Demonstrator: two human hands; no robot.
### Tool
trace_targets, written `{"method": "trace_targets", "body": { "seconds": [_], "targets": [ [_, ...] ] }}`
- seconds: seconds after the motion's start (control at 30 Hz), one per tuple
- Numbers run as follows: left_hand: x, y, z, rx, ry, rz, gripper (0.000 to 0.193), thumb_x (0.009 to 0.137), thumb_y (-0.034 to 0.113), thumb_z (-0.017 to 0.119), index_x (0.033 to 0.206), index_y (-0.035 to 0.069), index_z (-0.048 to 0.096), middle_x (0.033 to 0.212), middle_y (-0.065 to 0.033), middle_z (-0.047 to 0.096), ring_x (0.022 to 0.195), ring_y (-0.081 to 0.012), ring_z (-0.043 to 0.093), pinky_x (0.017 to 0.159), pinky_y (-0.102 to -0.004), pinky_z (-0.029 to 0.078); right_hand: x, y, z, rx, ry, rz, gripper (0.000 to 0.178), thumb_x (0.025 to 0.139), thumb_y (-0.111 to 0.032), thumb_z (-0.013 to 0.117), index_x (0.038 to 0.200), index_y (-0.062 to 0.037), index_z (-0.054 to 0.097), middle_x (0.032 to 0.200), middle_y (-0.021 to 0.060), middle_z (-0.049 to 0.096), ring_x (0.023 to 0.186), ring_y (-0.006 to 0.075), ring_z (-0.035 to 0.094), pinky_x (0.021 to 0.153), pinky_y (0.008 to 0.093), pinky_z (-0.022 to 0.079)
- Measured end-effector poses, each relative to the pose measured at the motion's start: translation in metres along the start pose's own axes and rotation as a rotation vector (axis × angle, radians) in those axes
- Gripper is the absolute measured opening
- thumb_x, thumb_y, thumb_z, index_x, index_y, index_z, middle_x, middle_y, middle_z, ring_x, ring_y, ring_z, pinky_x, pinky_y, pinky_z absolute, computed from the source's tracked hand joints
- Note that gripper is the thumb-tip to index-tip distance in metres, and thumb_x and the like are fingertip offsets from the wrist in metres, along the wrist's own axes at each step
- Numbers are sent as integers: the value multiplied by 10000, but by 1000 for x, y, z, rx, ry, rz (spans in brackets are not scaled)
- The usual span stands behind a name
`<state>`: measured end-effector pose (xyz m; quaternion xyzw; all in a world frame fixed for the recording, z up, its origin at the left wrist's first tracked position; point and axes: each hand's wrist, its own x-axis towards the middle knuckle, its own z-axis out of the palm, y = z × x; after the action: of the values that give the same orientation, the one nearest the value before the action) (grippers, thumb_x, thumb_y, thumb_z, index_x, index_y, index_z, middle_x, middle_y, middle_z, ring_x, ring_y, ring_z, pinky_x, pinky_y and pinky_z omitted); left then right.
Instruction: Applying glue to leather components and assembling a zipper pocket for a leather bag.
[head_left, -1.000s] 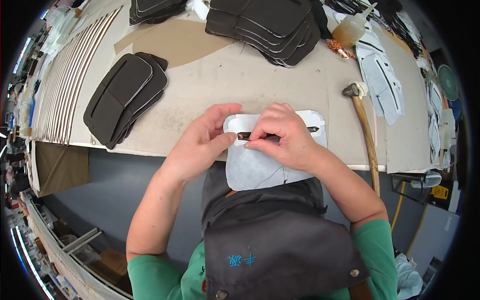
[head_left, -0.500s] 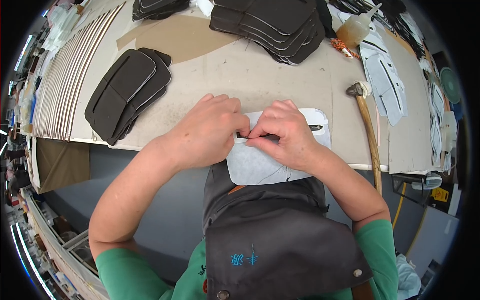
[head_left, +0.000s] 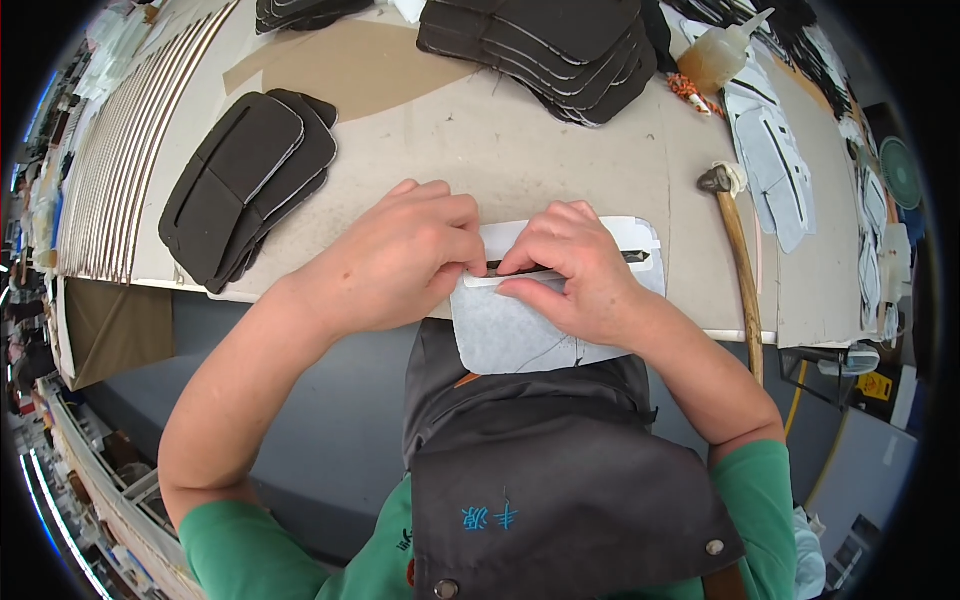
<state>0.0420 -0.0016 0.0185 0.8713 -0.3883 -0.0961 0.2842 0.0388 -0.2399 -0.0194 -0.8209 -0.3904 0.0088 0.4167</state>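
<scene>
Pale panel (head_left: 510, 330) over desk's (head_left: 570, 165) near edge | left hand (head_left: 405, 255): fingers bunched at dark slot's (head_left: 637, 257) left end, grip hidden, can't tell | right hand (head_left: 580, 265): fingers narrow beside it, hold unclear | slot already open, handling looks unfinished

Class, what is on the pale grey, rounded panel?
The bare left hand and bare right hand meet the panel at its narrow dark strip; the right hand hides part of that strip.
</scene>
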Motion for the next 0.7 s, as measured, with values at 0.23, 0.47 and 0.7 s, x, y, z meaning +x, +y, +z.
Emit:
{"method": "trace_targets", "body": {
  "seconds": [0.23,0.47,0.7],
  "targets": [
    [-27,-7,18,-17,196,1,338,714,-43,656,963,155,771,1032,-55,597,898,-252,542,837,-360,445,1,-1,2,-14,-19,21,85,797,-107,757,805,-113,672,789,6,596,809,228,545,824,366,393],
    [-42,9,34,104,332,-135,436,688,-57,630,1020,182,783,1132,-71,613,955,-272,542,862,-363,435,3,-3,1,-28,-35,30,82,800,-94,748,802,-116,669,772,3,590,809,224,540,827,364,387],
    [-53,12,41,65,427,-202,398,712,-59,642,1017,155,782,1141,-77,622,1006,-272,546,875,-360,435,4,-4,-2,-44,-44,36,87,804,-87,744,802,-119,663,771,-2,587,816,213,536,829,359,381]
  ]
}}
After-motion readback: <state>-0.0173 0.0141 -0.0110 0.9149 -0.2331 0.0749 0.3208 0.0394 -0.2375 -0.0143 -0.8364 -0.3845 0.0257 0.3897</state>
